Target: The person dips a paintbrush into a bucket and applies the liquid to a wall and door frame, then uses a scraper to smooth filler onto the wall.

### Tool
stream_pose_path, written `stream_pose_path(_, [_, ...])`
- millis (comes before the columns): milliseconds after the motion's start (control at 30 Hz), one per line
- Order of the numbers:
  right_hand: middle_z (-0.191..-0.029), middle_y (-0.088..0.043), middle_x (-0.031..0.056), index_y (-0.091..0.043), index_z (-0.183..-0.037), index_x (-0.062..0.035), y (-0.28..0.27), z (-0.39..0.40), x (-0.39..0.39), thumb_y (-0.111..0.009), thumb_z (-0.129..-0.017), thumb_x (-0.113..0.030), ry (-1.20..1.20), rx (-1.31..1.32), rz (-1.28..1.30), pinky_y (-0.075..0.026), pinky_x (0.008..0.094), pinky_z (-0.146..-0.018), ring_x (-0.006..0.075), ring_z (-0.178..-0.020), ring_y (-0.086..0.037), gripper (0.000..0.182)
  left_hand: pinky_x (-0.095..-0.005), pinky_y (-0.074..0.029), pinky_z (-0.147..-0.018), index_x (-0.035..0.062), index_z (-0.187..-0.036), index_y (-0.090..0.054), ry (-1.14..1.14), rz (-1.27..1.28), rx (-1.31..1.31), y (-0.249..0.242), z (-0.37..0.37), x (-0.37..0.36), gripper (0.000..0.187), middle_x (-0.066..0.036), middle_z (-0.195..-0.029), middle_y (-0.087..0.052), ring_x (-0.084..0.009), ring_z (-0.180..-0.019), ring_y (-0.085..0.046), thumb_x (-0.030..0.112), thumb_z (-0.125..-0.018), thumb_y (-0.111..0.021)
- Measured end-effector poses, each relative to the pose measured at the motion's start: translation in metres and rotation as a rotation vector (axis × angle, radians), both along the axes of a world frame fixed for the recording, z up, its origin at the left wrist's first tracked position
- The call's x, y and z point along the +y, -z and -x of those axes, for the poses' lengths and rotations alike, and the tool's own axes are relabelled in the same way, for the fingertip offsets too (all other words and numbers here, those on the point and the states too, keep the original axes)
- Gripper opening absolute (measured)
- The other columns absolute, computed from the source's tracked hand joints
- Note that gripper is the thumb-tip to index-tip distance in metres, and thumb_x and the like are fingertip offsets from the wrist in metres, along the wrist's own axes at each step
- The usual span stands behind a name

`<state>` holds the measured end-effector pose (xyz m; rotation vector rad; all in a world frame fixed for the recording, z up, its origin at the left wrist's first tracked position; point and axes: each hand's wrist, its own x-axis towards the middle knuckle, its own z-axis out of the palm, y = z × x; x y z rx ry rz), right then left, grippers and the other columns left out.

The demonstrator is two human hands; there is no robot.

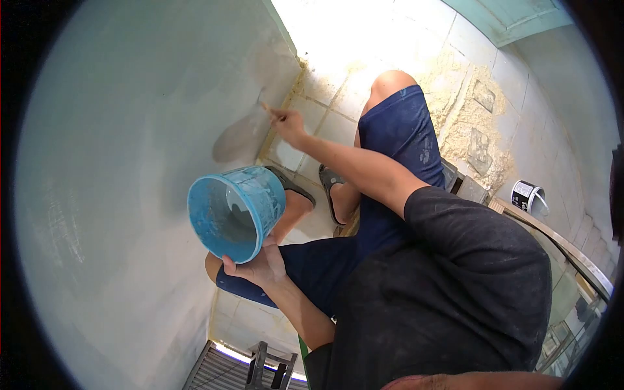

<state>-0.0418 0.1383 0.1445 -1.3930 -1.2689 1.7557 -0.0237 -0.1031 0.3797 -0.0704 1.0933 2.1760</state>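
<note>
With our left hand we grip the blue bucket at its lower rim, thumb along the outside, the remaining fingers partly hidden beneath. Our right hand is closed around a small thin tool, its tip at or just beside the wall; we cannot tell whether they touch. The bucket lies to the left of our right hand, apart from it, above our feet. We see it tipped, its long axis running from base to open mouth toward the wall. Our left hand is the nearer, already on it; our right points its tool wallward.
</note>
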Motion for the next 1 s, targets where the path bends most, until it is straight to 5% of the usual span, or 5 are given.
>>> stream_pose_path(167, [-0.072,-0.067,0.0075,-0.078,-0.101,-0.0028,0.024,-0.007,-0.040,-0.073,-0.083,-0.011,-0.276,0.057,-0.115,-0.049,0.0334,-0.064,0.0128,-0.067,-0.058,0.021,-0.0443,-0.046,-0.108,0.0121,-0.150,-0.040,0.017,-0.026,0.009,-0.002,0.002,0.009,0.089,-0.008,-0.149,-0.047,-0.0270,-0.136,-0.049,0.058,-0.080,-0.072])
stream_pose_path(233, [-0.069,-0.065,0.0102,-0.079,-0.111,-0.0132,0.034,-0.016,-0.034,-0.069,-0.090,-0.018,-0.298,-0.012,-0.171,-0.048,0.0350,-0.061,0.0154,-0.060,-0.056,0.024,-0.0451,-0.046,-0.108,0.0123,-0.150,-0.040,0.021,-0.031,0.006,-0.002,0.002,0.011,0.089,-0.008,-0.149,-0.046,-0.0272,-0.137,-0.047,0.058,-0.080,-0.072])
stream_pose_path(367, [-0.089,-0.076,0.0125,-0.078,-0.109,-0.0056,0.051,-0.013,0.018,-0.074,-0.084,-0.009,0.210,-0.201,0.057,-0.054,0.0352,-0.071,0.0188,-0.074,-0.069,0.026,-0.0449,-0.045,-0.108,0.0123,-0.150,-0.041,0.016,-0.018,0.022,-0.001,0.003,0.007,0.089,-0.008,-0.149,-0.046,-0.0272,-0.137,-0.048,0.058,-0.080,-0.071])
stream_pose_path(567, [-0.090,-0.076,0.0121,-0.078,-0.114,-0.0091,0.029,-0.012,0.055,-0.077,-0.086,-0.014,0.295,-0.129,0.052,-0.054,0.0347,-0.071,0.0163,-0.076,-0.068,0.028,-0.0555,-0.042,-0.108,0.0146,-0.150,-0.039,-0.007,-0.052,0.000,0.004,0.001,-0.006,0.087,-0.011,-0.150,-0.045,-0.0321,-0.138,-0.045,0.056,-0.081,-0.074])
stream_pose_path(1000, [-0.081,-0.071,0.0186,-0.077,-0.107,-0.0097,0.048,-0.002,-0.094,-0.063,-0.084,-0.005,-0.480,0.003,-0.307,-0.053,0.0416,-0.070,0.0309,-0.077,-0.072,0.028,-0.0522,-0.043,-0.109,0.0135,-0.151,-0.038,-0.001,-0.035,0.001,-0.011,-0.006,0.003,0.091,-0.010,-0.152,-0.042,-0.0311,-0.139,-0.044,0.057,-0.080,-0.073])
